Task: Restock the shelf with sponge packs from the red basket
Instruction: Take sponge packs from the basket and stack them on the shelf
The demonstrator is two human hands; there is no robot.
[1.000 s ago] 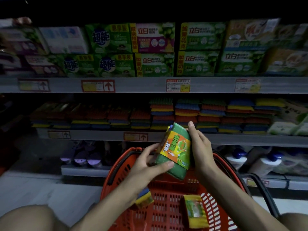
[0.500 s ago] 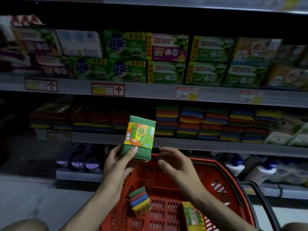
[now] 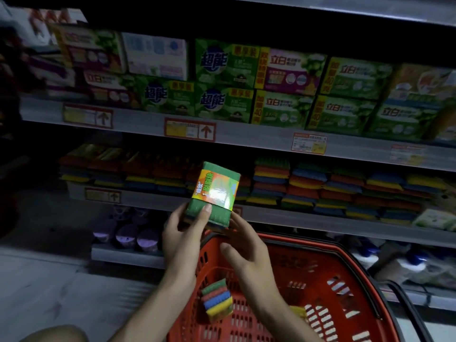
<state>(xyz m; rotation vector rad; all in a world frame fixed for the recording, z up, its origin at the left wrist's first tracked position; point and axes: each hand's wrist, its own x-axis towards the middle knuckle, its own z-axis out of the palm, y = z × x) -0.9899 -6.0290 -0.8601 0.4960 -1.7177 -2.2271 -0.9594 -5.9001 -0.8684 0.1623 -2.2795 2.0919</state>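
Two hands up in front of the shelving. My left hand [image 3: 182,233] grips the sponge pack [image 3: 212,191], thumb pressed on its green front, fingers behind. It stands upright, just above the far left rim of the red basket [image 3: 333,265]. My right hand [image 3: 244,253] is open, with straight fingers touching the pack's lower right corner and the thumb clear. Down in the basket, a striped pack [image 3: 217,302] lies near the left wall. Further right, stacked sponges [image 3: 308,183] line the middle shelf [image 3: 296,218].
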